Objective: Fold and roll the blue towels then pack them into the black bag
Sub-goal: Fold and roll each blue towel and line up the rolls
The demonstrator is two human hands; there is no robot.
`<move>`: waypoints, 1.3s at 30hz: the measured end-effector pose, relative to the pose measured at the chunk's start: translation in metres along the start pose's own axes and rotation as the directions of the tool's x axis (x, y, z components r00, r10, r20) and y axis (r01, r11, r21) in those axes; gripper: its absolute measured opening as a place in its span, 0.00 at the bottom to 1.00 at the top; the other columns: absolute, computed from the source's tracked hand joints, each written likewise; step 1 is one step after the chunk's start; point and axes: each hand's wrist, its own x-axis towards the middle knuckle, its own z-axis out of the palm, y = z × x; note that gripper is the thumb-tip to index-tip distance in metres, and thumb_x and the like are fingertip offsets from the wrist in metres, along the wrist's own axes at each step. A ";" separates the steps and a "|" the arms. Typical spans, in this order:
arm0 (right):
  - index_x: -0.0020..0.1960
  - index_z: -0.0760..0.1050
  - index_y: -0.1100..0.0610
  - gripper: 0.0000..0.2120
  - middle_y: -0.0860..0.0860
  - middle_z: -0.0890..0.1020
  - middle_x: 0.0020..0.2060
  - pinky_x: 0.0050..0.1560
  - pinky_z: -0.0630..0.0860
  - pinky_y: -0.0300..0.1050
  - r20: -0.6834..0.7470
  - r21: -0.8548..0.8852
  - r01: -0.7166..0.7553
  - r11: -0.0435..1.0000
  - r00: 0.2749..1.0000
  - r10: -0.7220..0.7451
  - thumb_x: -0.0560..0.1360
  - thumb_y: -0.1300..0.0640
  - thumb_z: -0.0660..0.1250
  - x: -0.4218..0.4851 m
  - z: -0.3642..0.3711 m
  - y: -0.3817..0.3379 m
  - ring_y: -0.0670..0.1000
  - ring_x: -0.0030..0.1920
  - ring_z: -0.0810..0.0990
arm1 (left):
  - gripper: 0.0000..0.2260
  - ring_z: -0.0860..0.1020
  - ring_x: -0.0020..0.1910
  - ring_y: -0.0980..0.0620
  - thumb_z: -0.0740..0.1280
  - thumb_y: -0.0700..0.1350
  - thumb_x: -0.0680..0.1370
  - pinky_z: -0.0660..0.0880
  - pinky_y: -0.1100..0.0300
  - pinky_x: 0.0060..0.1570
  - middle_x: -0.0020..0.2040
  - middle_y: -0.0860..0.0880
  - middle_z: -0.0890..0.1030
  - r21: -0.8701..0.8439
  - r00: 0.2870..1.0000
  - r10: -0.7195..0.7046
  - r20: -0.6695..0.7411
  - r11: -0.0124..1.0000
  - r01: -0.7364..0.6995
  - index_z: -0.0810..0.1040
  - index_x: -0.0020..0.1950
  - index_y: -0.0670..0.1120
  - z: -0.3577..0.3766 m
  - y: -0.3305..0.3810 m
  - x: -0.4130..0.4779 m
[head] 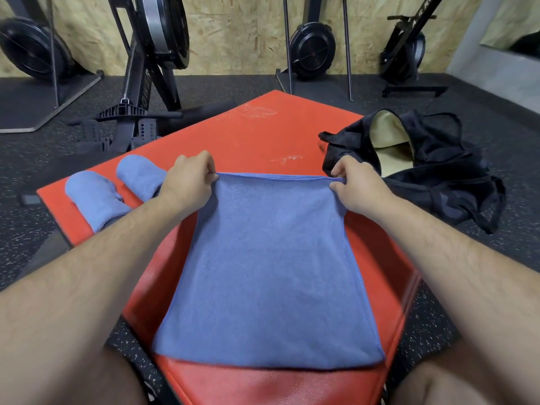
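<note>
A folded blue towel (268, 267) lies flat along the red mat (263, 130) in front of me. My left hand (188, 179) pinches its far left corner and my right hand (358, 185) pinches its far right corner, both at the far edge. Two rolled blue towels (93, 197) (140, 173) lie side by side on the mat's left part, the nearer one partly behind my left forearm. The black bag (432, 176) lies open on the floor right of the mat, its tan lining showing.
Rowing machines (146, 62) and fan-wheel trainers (312, 48) stand along the wooden back wall. Black speckled rubber floor (496, 118) surrounds the mat. My bare knees show at the bottom corners.
</note>
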 end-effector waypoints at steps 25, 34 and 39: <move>0.46 0.77 0.49 0.05 0.43 0.83 0.42 0.40 0.71 0.32 -0.153 0.258 0.076 0.963 0.988 -0.037 0.75 0.58 0.66 -0.019 -0.017 -0.020 0.42 0.42 0.80 | 0.08 0.77 0.44 0.52 0.66 0.33 0.76 0.73 0.67 0.45 0.47 0.50 0.80 -0.357 0.993 -0.070 -0.093 0.933 0.032 0.77 0.50 0.44 -0.024 0.012 -0.023; 0.45 0.75 0.48 0.03 0.42 0.81 0.37 0.38 0.69 0.39 -0.044 0.152 0.121 0.981 0.992 -0.115 0.77 0.55 0.66 -0.062 -0.023 0.007 0.39 0.38 0.79 | 0.06 0.75 0.42 0.55 0.68 0.37 0.74 0.66 0.75 0.42 0.43 0.51 0.80 -0.206 0.997 0.064 -0.041 0.976 -0.071 0.80 0.46 0.47 -0.028 0.025 -0.085; 0.47 0.76 0.51 0.03 0.43 0.83 0.47 0.49 0.74 0.42 0.051 0.106 0.132 0.986 0.989 -0.138 0.77 0.57 0.69 -0.087 -0.027 0.020 0.46 0.46 0.81 | 0.05 0.78 0.44 0.50 0.72 0.38 0.73 0.74 0.57 0.47 0.44 0.49 0.80 -0.158 0.984 0.176 0.011 0.972 -0.172 0.81 0.46 0.45 -0.030 0.033 -0.119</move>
